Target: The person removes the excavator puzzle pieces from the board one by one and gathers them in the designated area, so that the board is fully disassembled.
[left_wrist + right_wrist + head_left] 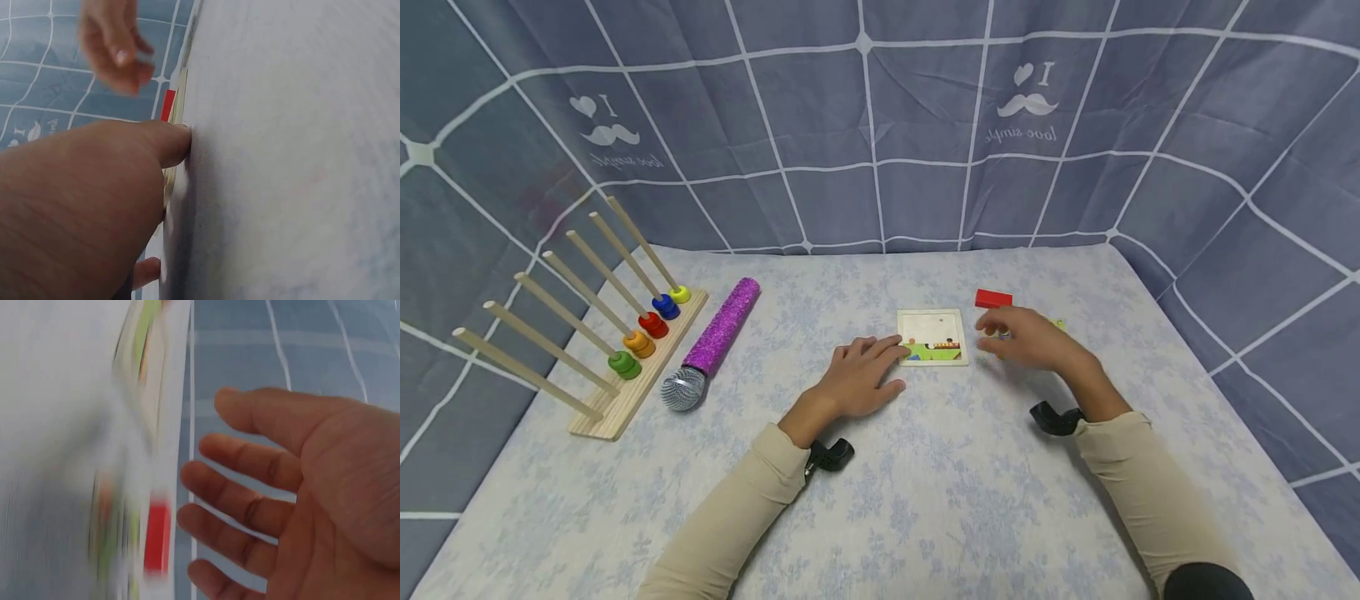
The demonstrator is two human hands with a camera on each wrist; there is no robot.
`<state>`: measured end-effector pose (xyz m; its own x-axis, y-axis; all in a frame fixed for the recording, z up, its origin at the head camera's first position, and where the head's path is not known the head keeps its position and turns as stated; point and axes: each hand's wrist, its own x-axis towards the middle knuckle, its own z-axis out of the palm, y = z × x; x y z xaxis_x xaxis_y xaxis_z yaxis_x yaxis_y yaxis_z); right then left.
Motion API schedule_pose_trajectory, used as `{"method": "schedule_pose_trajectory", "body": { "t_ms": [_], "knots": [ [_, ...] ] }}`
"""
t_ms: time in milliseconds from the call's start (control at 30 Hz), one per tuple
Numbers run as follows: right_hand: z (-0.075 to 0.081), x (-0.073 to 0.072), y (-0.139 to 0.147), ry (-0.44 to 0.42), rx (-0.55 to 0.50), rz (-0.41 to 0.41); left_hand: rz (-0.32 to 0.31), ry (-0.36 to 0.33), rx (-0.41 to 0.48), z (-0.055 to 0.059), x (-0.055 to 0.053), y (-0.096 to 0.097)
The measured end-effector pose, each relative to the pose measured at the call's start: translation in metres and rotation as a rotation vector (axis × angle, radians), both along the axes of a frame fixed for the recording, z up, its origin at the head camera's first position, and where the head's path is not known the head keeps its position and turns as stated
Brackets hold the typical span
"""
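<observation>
Left hand (857,379) palm down, grip relaxed and wide, fingertips at the 9 o'clock edge of a flat picture-puzzle board (934,325). Right hand (1026,335) hovers at the board's 3 o'clock, fingers loosely bent, grip unfilled. Curtain (925,100) at 12 o'clock: 2 mirrored prints, "I", "love simple".

Soft shadows, R wrist pic blurry
</observation>
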<state>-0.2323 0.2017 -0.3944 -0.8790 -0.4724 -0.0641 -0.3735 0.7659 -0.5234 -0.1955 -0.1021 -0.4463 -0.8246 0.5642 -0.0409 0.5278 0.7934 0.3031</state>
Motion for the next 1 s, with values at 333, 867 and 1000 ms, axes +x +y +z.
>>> {"method": "schedule_pose_trajectory", "body": {
  "t_ms": [333, 867, 1000],
  "knots": [
    [-0.02, -0.018, -0.082, 0.087, 0.058, 0.248, 0.004, -0.063, 0.052, 0.001, 0.0, -0.001],
    [-0.029, -0.023, -0.085, 0.008, -0.074, 0.242, 0.014, -0.051, 0.043, -0.001, -0.001, -0.005],
    [-0.029, -0.023, -0.084, 0.059, -0.024, 0.286, 0.02, -0.058, 0.044, -0.001, -0.002, -0.005]
  ]
}}
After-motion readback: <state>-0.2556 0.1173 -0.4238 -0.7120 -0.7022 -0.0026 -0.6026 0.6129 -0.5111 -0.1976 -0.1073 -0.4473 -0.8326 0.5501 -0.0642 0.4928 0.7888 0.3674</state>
